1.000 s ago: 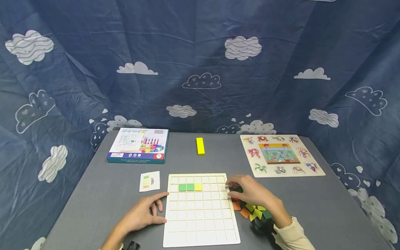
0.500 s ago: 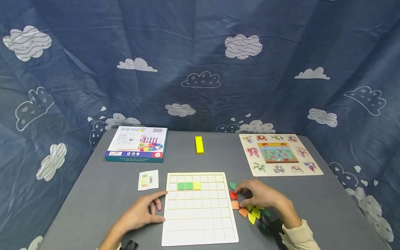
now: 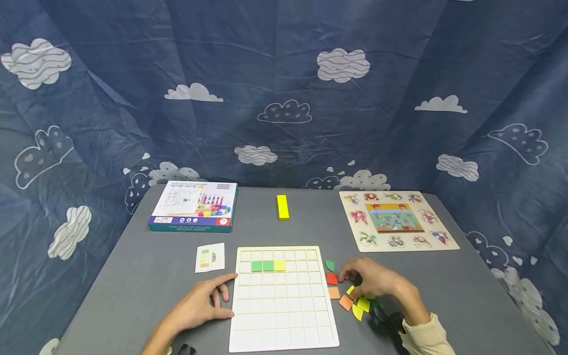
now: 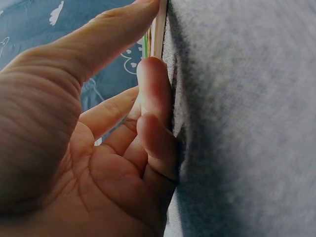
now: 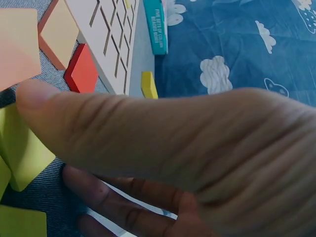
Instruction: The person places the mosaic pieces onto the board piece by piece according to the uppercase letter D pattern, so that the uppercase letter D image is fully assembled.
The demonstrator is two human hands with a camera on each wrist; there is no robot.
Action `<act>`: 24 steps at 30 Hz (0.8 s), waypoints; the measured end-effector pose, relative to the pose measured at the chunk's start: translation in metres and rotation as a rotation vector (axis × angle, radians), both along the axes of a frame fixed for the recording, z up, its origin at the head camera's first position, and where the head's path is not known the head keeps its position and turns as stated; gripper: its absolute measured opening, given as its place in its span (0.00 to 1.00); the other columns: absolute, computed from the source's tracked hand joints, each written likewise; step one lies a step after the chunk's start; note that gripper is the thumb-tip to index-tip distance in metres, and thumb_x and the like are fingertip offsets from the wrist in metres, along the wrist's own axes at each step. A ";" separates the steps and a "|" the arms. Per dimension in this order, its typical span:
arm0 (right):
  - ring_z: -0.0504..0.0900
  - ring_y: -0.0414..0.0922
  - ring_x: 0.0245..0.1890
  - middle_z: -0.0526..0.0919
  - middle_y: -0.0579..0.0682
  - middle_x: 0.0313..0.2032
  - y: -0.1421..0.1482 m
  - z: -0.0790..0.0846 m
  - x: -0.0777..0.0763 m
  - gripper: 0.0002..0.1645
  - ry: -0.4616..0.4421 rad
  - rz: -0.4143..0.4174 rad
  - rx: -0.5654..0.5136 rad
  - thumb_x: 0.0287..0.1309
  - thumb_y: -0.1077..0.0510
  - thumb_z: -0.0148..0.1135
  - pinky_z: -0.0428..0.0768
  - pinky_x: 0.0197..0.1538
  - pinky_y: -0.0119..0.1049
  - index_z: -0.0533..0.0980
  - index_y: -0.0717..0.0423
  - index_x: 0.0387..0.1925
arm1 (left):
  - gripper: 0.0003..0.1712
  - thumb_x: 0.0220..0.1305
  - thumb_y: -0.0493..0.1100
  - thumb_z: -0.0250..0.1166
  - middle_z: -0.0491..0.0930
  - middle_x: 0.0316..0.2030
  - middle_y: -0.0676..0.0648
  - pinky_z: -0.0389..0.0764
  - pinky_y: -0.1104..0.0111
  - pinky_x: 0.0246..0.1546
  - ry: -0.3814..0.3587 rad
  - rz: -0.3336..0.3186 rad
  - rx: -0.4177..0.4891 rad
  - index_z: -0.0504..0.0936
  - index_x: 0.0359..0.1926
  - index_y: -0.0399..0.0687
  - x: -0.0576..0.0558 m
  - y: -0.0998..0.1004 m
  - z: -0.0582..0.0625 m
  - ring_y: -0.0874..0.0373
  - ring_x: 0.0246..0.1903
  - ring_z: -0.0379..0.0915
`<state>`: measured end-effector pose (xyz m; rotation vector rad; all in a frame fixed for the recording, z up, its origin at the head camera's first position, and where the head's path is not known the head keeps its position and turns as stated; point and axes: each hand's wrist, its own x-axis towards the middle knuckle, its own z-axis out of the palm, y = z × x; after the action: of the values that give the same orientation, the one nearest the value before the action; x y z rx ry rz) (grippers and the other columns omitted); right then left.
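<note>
A white grid board (image 3: 284, 305) lies flat, with two green square tiles (image 3: 262, 266) and one yellow square tile (image 3: 279, 266) in its second row. At its left edge my left hand (image 3: 199, 301) rests, thumb and index fingertips spread along the rim, the other fingers bent. My right hand (image 3: 377, 278) is over the loose tiles to the right of the board. In the right wrist view the thumb (image 5: 39, 98) lies at a yellow tile (image 5: 24, 148), close beside an orange tile (image 5: 19, 47), with the fingers apart from it. Several tiles are partly hidden under that hand.
A small pattern card (image 3: 210, 257) lies left of the board. Behind stand a boxed bead set (image 3: 191, 224) and a yellow block (image 3: 283, 207). A sea-animal puzzle board (image 3: 364, 222) is at the back right. A red tile (image 3: 332, 279) and a green quarter-round tile (image 3: 330, 266) sit beside the grid.
My right hand has moved from the board's right edge back over the loose tiles, uncovering the green and red ones. The left hand stays at the board's edge.
</note>
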<state>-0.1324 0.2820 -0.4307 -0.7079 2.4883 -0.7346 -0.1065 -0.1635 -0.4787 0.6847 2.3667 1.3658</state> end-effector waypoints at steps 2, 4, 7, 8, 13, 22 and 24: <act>0.76 0.40 0.37 0.81 0.44 0.38 0.000 -0.001 0.000 0.18 -0.006 -0.003 -0.005 0.45 0.62 0.78 0.77 0.43 0.36 0.82 0.52 0.40 | 0.44 0.52 0.44 0.78 0.76 0.35 0.51 0.73 0.72 0.34 -0.002 0.000 0.000 0.70 0.68 0.39 0.000 0.000 -0.001 0.68 0.24 0.71; 0.76 0.40 0.38 0.81 0.44 0.39 0.000 -0.001 0.000 0.18 -0.008 0.000 -0.009 0.45 0.63 0.78 0.78 0.43 0.36 0.82 0.52 0.40 | 0.44 0.52 0.44 0.78 0.76 0.35 0.51 0.73 0.72 0.34 -0.006 -0.001 -0.002 0.70 0.68 0.39 0.000 0.000 -0.002 0.68 0.24 0.71; 0.76 0.40 0.38 0.80 0.44 0.39 0.001 -0.002 0.000 0.18 -0.007 0.004 -0.012 0.45 0.64 0.77 0.78 0.44 0.36 0.82 0.52 0.40 | 0.45 0.51 0.45 0.79 0.76 0.35 0.51 0.73 0.72 0.34 -0.014 0.003 -0.007 0.70 0.69 0.39 0.000 0.000 -0.003 0.68 0.24 0.71; 0.76 0.40 0.38 0.80 0.45 0.39 0.001 -0.003 0.000 0.18 0.000 0.011 -0.014 0.46 0.64 0.77 0.78 0.44 0.36 0.82 0.52 0.40 | 0.45 0.51 0.45 0.79 0.76 0.35 0.51 0.73 0.72 0.34 -0.016 0.006 -0.008 0.70 0.69 0.40 -0.001 0.000 -0.003 0.68 0.24 0.71; 0.74 0.40 0.36 0.78 0.44 0.36 0.000 -0.004 0.000 0.16 0.019 0.016 -0.011 0.45 0.65 0.77 0.76 0.42 0.35 0.81 0.50 0.37 | 0.45 0.51 0.44 0.79 0.76 0.35 0.51 0.73 0.72 0.33 -0.015 0.015 -0.003 0.71 0.68 0.40 -0.001 0.000 -0.003 0.68 0.24 0.71; 0.73 0.37 0.34 0.77 0.43 0.34 0.000 -0.007 0.002 0.13 0.013 -0.013 0.015 0.47 0.66 0.76 0.75 0.38 0.31 0.81 0.48 0.31 | 0.44 0.52 0.45 0.79 0.76 0.35 0.51 0.74 0.72 0.32 -0.021 0.003 -0.002 0.70 0.68 0.39 -0.001 0.000 -0.004 0.68 0.24 0.72; 0.74 0.36 0.33 0.77 0.43 0.34 0.000 -0.007 0.002 0.12 0.011 -0.017 0.008 0.48 0.66 0.76 0.75 0.37 0.31 0.81 0.49 0.30 | 0.44 0.52 0.45 0.79 0.76 0.35 0.51 0.73 0.72 0.32 -0.021 0.004 -0.002 0.70 0.68 0.39 -0.001 0.000 -0.004 0.68 0.24 0.72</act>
<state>-0.1307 0.2825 -0.4377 -0.6905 2.5082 -0.7277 -0.1079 -0.1639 -0.4825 0.6623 2.3542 1.3655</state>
